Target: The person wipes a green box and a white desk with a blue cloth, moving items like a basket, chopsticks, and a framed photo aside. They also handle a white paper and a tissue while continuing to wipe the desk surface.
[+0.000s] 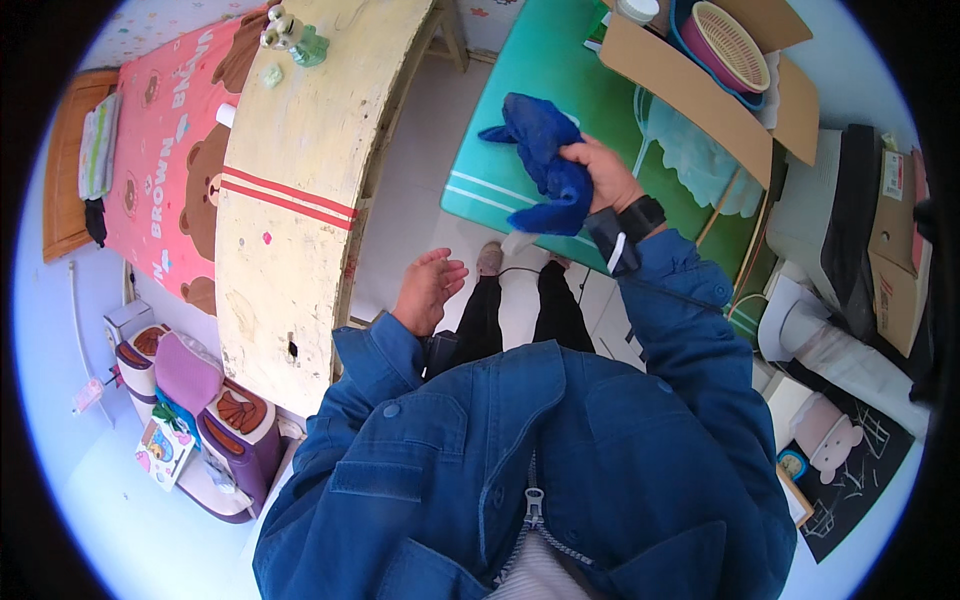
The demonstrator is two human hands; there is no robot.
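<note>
My right hand grips a crumpled dark blue cloth, its fingers bent over the cloth's right side. The cloth lies bunched over the near left part of a glossy green table with white stripes; whether all of it rests on the surface I cannot tell. Lower and to the left, my left hand is raised with nothing in it, its fingers apart and slightly curled. It is between the table and a worn cream wooden board with red stripes, touching neither.
A cardboard box holding a pink basket stands at the table's far right. A green glass ornament sits on the cream board. Pink bear-print bedding lies beyond it. Purple-and-white bags are at left; cartons crowd the right.
</note>
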